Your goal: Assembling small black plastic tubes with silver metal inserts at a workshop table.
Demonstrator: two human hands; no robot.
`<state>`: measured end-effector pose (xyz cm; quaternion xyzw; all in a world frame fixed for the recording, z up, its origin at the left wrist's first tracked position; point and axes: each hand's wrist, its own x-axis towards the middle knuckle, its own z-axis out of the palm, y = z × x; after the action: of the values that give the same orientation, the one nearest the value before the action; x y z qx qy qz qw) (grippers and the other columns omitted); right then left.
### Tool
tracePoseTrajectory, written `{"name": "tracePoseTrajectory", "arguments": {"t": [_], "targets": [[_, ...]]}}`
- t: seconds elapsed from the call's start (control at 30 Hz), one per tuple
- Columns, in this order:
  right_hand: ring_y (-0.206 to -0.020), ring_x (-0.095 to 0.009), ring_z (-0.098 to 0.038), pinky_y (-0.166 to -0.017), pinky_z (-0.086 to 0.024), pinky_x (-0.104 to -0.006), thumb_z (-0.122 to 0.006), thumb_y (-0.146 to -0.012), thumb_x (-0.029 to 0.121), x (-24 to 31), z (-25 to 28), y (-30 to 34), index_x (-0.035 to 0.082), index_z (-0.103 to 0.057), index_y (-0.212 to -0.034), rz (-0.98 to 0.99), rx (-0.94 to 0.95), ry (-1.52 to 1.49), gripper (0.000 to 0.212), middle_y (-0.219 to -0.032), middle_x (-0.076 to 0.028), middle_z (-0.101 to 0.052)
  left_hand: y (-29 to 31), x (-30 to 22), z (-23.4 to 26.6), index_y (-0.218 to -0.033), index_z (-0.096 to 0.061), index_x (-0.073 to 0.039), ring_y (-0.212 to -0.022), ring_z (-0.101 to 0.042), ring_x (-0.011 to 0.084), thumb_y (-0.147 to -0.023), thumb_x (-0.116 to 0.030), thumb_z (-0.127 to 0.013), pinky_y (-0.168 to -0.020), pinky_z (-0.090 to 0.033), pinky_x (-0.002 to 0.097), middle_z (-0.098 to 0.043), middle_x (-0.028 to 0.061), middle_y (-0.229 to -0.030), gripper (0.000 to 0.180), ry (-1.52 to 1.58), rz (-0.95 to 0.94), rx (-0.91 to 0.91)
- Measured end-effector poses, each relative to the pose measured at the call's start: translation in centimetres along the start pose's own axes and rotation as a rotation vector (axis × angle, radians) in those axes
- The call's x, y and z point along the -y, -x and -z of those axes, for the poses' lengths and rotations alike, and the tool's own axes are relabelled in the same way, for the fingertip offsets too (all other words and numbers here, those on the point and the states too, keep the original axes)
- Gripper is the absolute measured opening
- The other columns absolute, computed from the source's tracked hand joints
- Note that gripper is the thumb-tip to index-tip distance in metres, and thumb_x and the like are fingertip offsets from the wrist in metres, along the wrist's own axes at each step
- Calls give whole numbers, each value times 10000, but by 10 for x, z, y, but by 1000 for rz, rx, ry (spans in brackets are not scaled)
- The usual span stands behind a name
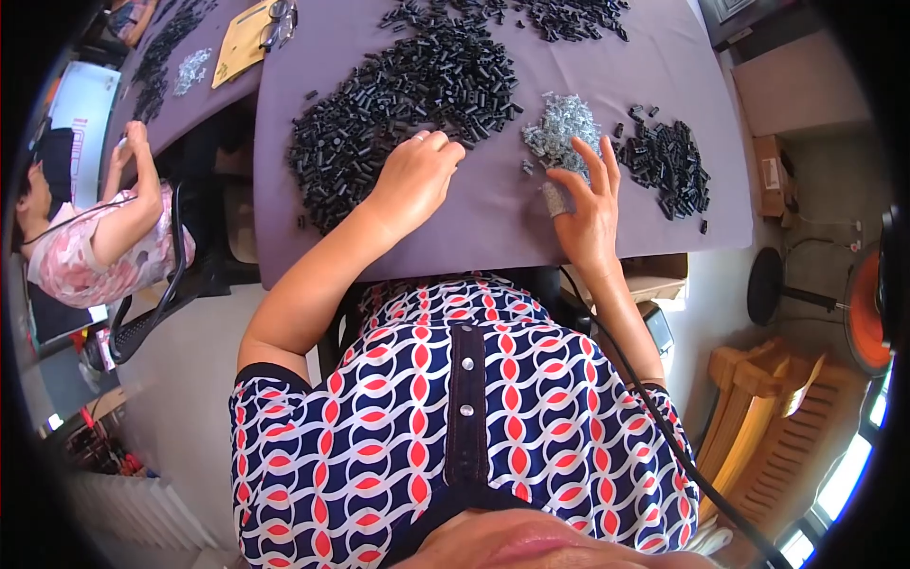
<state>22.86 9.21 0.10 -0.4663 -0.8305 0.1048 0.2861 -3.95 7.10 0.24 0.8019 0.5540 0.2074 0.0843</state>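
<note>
A large heap of small black cylindrical parts point(379, 104) spreads over the cloth-covered table. My left hand point(417, 180) is at the heap's near right edge, its fingers bent and drawn together. Its fingertips are turned away, so anything between them is hidden. To the right lies a small pile of clear or silvery little pieces point(561, 121). Over this pile's near edge is my right hand point(590, 204), fingers spread apart and nothing visible in them. A pale grey cover point(556, 199) wraps its thumb. A smaller group of black parts point(668, 166) lies right of that hand.
More black parts point(573, 17) lie at the table's far side. At left, another person point(104, 223) sits by a second table with a yellow envelope point(245, 43) and glasses point(277, 24). A fan point(867, 308) and cardboard point(749, 408) stand at right. A black cable point(654, 408) crosses my right side.
</note>
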Motion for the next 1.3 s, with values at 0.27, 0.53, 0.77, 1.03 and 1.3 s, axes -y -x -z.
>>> {"name": "tracePoseTrajectory", "arguments": {"t": [0.27, 0.53, 0.77, 1.03, 1.3], "targets": [[-1448, -418, -296, -1155, -305, -572, -720, -654, -13, 8, -10, -16, 89, -746, -936, 158, 112, -37, 300, -1433, -123, -506, 8, -4, 5, -967, -656, -53, -883, -613, 327, -854, -66, -670, -779, -513, 411, -630, 106, -936, 114, 116, -72, 15], [-1457, -419, -289, -1150, -350, -504, -639, -597, -130, -3, 13, 12, 80, -726, -999, -15, 42, -27, 462, -1446, -116, -501, -24, 9, -5, -920, -654, -69, -880, -605, 299, -813, -39, -678, -755, -527, 401, -593, 88, -903, 114, -73, -139, -58], [-1465, -412, -278, -1155, -346, -496, -644, -585, -124, -13, 20, 29, 75, -719, -1015, -70, 57, 6, 479, -1461, -112, -485, -33, 12, -9, -873, -658, -51, -866, -590, 280, -797, -23, -673, -734, -523, 387, -565, 81, -884, 82, -88, -187, -85], [-1462, -428, -265, -1162, -321, -535, -674, -612, -82, -3, 2, 6, 32, -725, -974, 60, 59, 33, 384, -1452, -138, -483, -29, 13, -8, -863, -657, -42, -846, -595, 272, -784, 1, -653, -707, -522, 379, -569, 76, -906, 90, -86, -229, -115], [-1467, -429, -255, -1170, -279, -574, -680, -659, -61, -4, -4, 4, 28, -695, -919, 80, 79, 44, 276, -1444, -145, -478, -25, 14, -8, -897, -646, -42, -869, -608, 284, -806, 0, -652, -738, -526, 393, -583, 75, -943, 100, -40, -200, -90]]}}
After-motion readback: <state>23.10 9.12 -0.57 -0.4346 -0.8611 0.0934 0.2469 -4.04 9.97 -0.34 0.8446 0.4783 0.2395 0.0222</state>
